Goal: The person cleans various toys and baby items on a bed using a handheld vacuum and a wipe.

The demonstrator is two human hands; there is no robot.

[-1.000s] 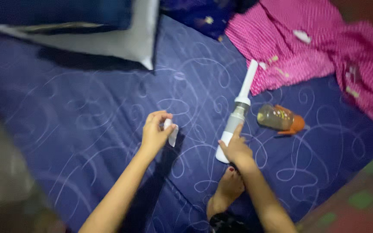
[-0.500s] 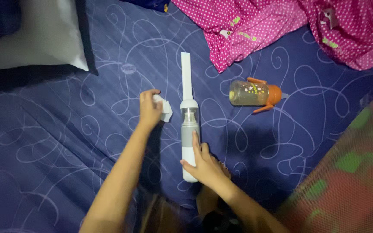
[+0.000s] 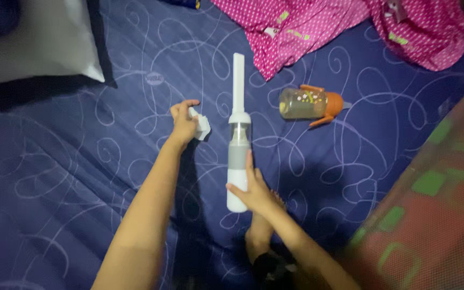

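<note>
A white handheld vacuum [image 3: 238, 134] with a long narrow nozzle lies lengthwise on a dark blue sheet [image 3: 71, 177] with pale swirls. My right hand [image 3: 252, 189] grips its lower body, index finger stretched along the grey band. To the vacuum's left, my left hand [image 3: 183, 122] holds a small white piece [image 3: 202, 127] just above the sheet. Below my right hand a bare foot [image 3: 261, 228] rests on the sheet.
A clear sippy bottle with an orange lid and handles [image 3: 310, 104] lies on its side right of the vacuum. Pink dotted cloth [image 3: 318, 24] is bunched at the top. A white pillow [image 3: 33, 45] sits top left. A red and green patterned surface [image 3: 441, 215] fills the lower right.
The view shifted and steadied, so the vacuum now lies vertical in frame. My right hand stays on its lower body. My left hand keeps the small white piece, slightly farther from the vacuum.
</note>
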